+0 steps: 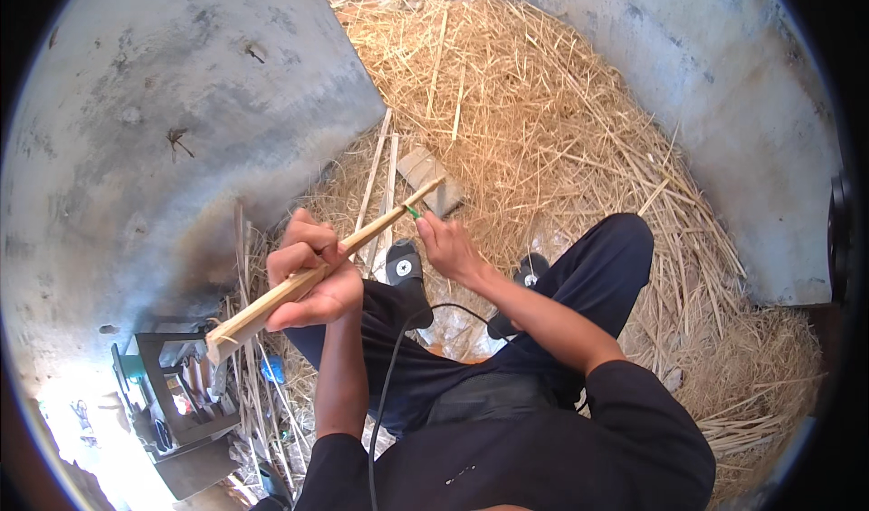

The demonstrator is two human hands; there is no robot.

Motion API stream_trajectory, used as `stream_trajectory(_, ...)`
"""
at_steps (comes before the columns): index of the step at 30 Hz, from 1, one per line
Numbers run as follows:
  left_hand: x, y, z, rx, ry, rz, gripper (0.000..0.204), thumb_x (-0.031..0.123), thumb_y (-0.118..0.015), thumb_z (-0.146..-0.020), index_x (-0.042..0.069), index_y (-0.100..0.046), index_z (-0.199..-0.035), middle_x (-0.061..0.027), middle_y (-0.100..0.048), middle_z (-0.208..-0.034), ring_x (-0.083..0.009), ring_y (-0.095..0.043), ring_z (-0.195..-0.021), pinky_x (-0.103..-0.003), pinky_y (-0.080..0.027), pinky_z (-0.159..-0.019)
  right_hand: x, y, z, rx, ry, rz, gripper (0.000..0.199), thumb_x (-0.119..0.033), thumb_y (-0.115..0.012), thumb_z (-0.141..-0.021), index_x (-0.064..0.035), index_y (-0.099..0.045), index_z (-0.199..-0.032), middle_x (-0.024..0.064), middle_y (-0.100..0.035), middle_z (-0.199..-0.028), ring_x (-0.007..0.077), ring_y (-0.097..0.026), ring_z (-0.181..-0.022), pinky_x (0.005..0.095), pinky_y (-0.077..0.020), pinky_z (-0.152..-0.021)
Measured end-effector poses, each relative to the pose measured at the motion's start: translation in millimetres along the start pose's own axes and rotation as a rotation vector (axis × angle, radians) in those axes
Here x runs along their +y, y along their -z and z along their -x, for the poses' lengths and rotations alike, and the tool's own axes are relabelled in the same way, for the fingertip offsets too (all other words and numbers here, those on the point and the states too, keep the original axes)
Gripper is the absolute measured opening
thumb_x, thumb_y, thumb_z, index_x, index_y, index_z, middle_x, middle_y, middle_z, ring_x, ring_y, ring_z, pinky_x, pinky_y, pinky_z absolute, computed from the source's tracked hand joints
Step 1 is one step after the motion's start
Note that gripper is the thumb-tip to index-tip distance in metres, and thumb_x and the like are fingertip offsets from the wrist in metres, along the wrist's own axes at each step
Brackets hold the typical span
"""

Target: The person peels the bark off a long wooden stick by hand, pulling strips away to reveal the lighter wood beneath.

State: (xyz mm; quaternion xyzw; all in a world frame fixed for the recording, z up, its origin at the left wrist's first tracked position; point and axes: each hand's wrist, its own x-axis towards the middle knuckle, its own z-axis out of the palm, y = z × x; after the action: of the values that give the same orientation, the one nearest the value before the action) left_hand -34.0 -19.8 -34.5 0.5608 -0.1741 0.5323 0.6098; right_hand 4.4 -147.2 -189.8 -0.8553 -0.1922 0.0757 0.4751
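Observation:
A long pale wooden stick (pixel 362 236) slants up to the right in front of me, thick at its near left end and thinner at the far end. My left hand (pixel 314 271) is closed around its thicker half, fingers curled over it and thumb underneath. Close to the thin end, my right hand (pixel 450 247) pinches a slim green thing (pixel 413 211) whose tip meets the stick. Most of that green thing is hidden in my fingers, so its kind does not show. Beyond the far end of the stick, a flat grey-brown block (pixel 431 178) lies on the ground.
Straw and wood shavings (pixel 525 104) cover the floor, with loose pale strips (pixel 390 181) among them. Plastered walls rise at left (pixel 199 85) and right (pixel 724 104). A dark wooden frame (pixel 176 384) with tools stands at lower left, beside a blue object (pixel 272 370). A black cord (pixel 391 366) crosses my lap.

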Motion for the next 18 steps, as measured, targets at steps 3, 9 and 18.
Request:
stream_trajectory(3, -4, 10, -3, -0.079, -0.034, 0.023, 0.075, 0.077, -0.014, -0.080, 0.008, -0.039, -0.069, -0.0059, -0.037, -0.047, -0.0114, -0.024, -0.047, -0.023, -0.024, -0.041, 28, -1, -28, -0.111, -0.173, 0.096, 0.046, -0.034, -0.029, -0.096, 0.0005, -0.054, -0.079, 0.0198, -0.056, -0.059, 0.0361, -0.057, -0.054, 0.0499, -0.0458, -0.055)
stream_trajectory(9, 0, -5, 3, -0.117, -0.019, 0.030, 0.076, 0.078, -0.013, -0.078, 0.007, -0.038, -0.069, -0.0054, -0.036, -0.047, -0.0119, -0.025, -0.048, -0.021, -0.021, -0.040, 158, -18, -46, -0.132, -0.418, 0.376, 0.054, -0.038, -0.027, -0.095, 0.0037, -0.060, -0.088, 0.0270, -0.061, -0.086, 0.0426, -0.060, -0.081, 0.0528, -0.0450, -0.072)
stream_trajectory(18, -3, 9, -15, 0.065, -0.007, -0.147, 0.069, 0.075, -0.015, -0.082, 0.010, -0.031, -0.063, -0.0053, -0.034, -0.045, -0.0120, -0.025, -0.049, -0.018, -0.022, -0.039, 39, -1, -16, 0.001, -0.174, -0.090, 0.043, -0.036, -0.030, -0.095, -0.0029, -0.053, -0.080, 0.0227, -0.056, -0.058, 0.0408, -0.057, -0.056, 0.0516, -0.0429, -0.055)
